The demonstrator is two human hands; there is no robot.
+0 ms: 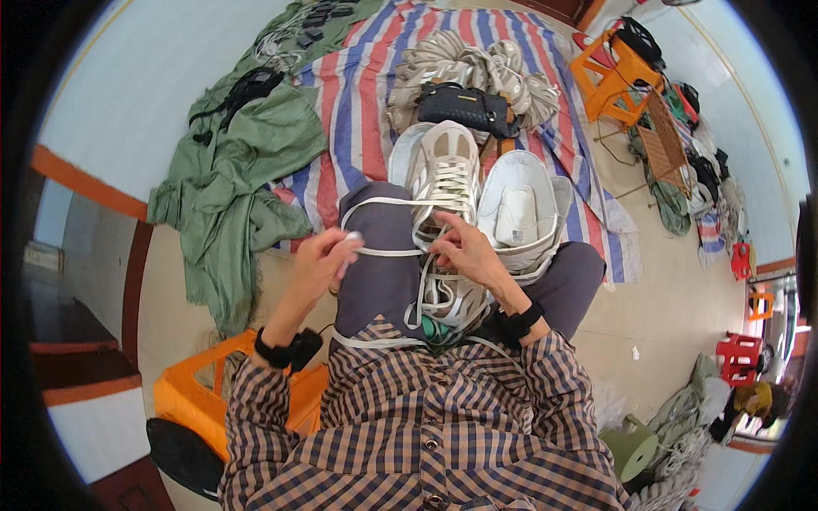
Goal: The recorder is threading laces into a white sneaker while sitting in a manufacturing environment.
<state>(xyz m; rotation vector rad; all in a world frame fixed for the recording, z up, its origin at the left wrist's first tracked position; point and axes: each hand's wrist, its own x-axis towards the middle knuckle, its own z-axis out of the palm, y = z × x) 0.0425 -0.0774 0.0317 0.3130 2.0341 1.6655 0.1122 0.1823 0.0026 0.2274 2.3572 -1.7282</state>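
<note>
A beige sneaker (446,170) lies on my lap, toe pointing away, with a long flat white lace (381,252) threaded through it. My left hand (322,260) pinches the lace near its end, pulled out to the left over my grey-trousered knee. At the shoe's tongue, my right hand (464,249) grips the lace by the eyelets. Loose loops of lace hang down across my lap. Both wrists wear black bands.
A second white shoe (521,213) lies sole-up beside my right knee. A black bag (467,107) and a heap of beige shoes rest on the striped tarp (358,111). Green cloth (239,170) is at left, an orange stool (200,400) under my left elbow, and orange stools (613,77) at far right.
</note>
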